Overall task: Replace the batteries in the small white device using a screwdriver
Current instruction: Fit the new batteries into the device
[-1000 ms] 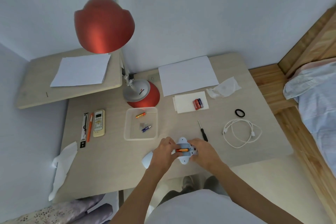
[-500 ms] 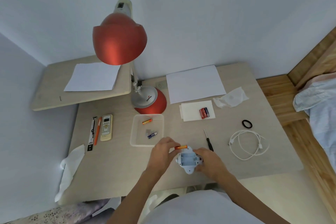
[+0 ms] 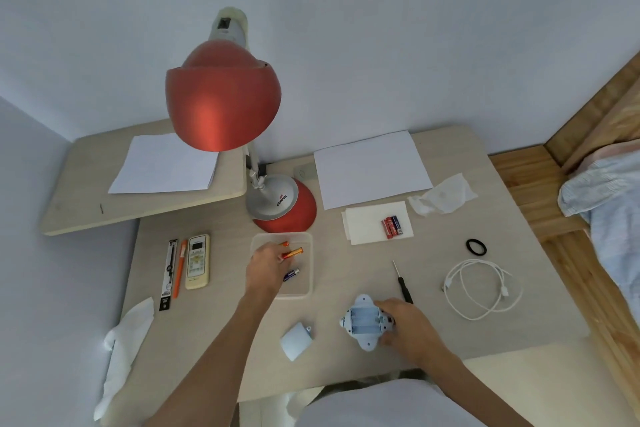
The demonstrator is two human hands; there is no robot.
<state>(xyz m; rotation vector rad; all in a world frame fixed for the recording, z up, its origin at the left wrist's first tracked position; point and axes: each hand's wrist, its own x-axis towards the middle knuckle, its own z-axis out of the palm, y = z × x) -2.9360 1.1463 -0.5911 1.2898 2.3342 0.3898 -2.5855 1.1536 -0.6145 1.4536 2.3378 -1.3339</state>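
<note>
The small white device [image 3: 362, 321] lies on the desk with its battery bay open and empty, and my right hand [image 3: 405, 326] holds its right side. My left hand [image 3: 265, 265] is over the clear plastic tray [image 3: 306, 288], holding an orange battery [image 3: 292, 252] at the fingertips. Another orange battery [image 3: 285, 244] and a purple battery [image 3: 291, 274] lie in the tray, partly hidden by my hand. The loose white battery cover [image 3: 295, 340] sits left of the device. A black screwdriver [image 3: 402, 283] lies just beyond my right hand. Red and blue batteries [image 3: 392, 226] rest on a white paper.
A red desk lamp [image 3: 221, 97] stands at the back, its base [image 3: 282, 204] behind the tray. A remote [image 3: 197, 261], pens [image 3: 175, 270], a white cable [image 3: 479, 288], a black ring [image 3: 476, 247], tissues [image 3: 441, 199] and paper sheets [image 3: 370, 168] lie around. A bed [image 3: 613, 201] is at right.
My left hand has lifted the orange battery out of the device and carried it left to the tray. The device's bay now shows empty. My right hand stays on the device.
</note>
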